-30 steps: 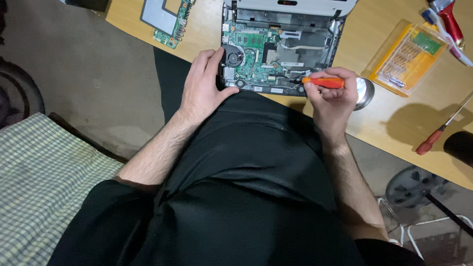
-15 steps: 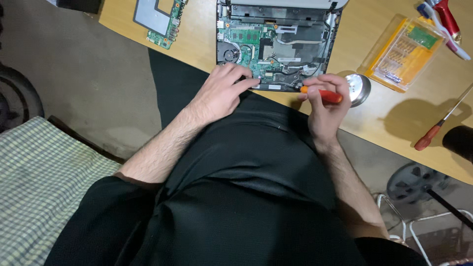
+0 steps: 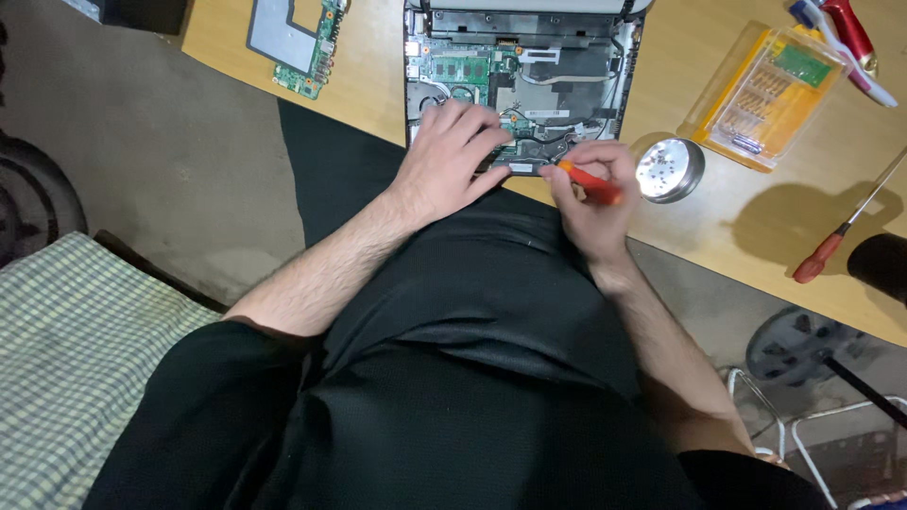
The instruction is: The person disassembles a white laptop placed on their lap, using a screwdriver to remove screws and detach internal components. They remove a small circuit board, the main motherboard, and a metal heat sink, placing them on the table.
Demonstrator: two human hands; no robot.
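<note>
A laptop (image 3: 524, 90) lies with its cover off on the tabletop (image 3: 718, 227), boards still in place; the left hand (image 3: 453, 156) rests flat, fingers spread, on its near edge as the right hand (image 3: 590, 194) grips an orange screwdriver (image 3: 588, 181) there

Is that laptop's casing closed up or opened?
Opened. The laptop lies with its cover off, green circuit board and cables exposed; the left hand rests on it while the right hand holds an orange-handled screwdriver.
</note>
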